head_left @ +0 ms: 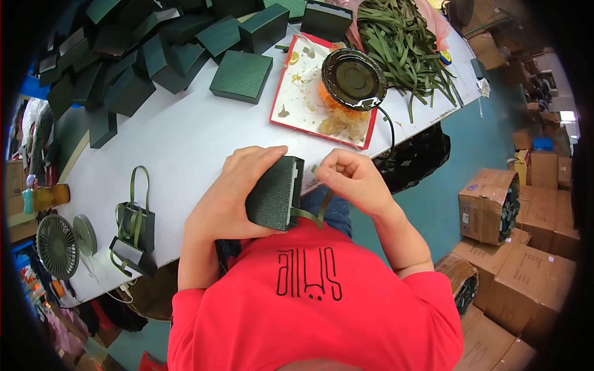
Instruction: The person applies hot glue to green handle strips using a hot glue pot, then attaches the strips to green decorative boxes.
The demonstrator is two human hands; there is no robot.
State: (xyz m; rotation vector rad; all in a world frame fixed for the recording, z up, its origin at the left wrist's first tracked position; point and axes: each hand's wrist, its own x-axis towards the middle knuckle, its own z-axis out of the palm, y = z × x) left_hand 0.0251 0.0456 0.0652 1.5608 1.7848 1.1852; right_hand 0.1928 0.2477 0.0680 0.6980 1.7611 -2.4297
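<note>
A dark green box [270, 193] is gripped by my left hand [226, 195], thumb and fingers on its opposite ends, above the table's front edge. From the box's lower right side an olive ribbon [322, 212] curves up toward my right hand [354, 179]. The fingers of my right hand are pinched together, and a small green ribbon end shows at the fingertips. A round dark pot [354, 78] with glue-like orange residue stands on a red-edged white tray [299, 128] beyond my hands.
Many green boxes [240, 76] are piled at the back left. Cut ribbons [402, 46] lie in a heap at the back right. Two small boxes with ribbons [137, 227] and a fan [57, 247] are at the left. Cartons [520, 272] stand on the right-hand floor.
</note>
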